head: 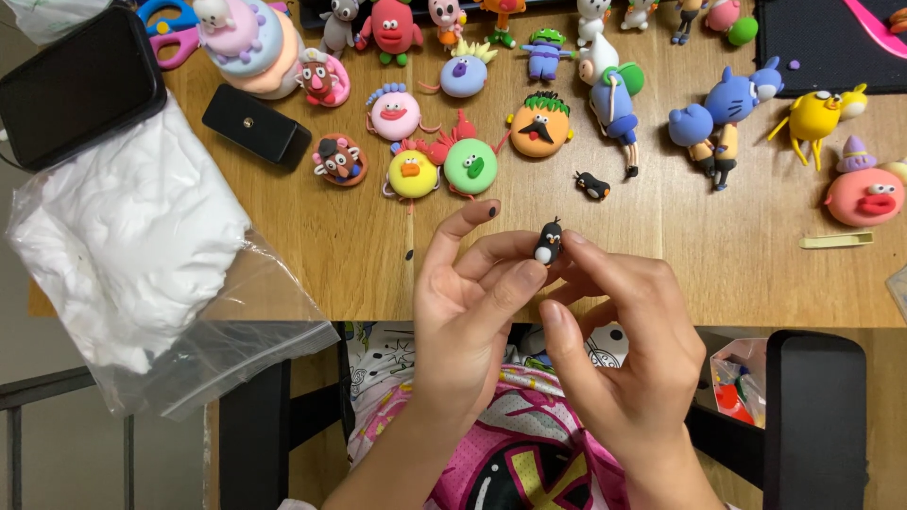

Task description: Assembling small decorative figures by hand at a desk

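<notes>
Up close, a person sits at a wooden table, both hands raised just above its near edge. Farthest left, a clear bag of white clay hangs partly over that edge and looks as if a knock could tip it off. The left hand is palm-up, fingers curled, forefinger lifted, thumb tip pressed near the base of a tiny black-and-white clay penguin. The right hand comes in from the near right, fingers bent, its fingertips closing on the penguin's other side, so both hands pinch it between them. Soft clay held this tightly may dent or lose its small parts; a loosened grip could drop it into the lap. Beyond, a second small penguin lies among many colourful clay figures.
</notes>
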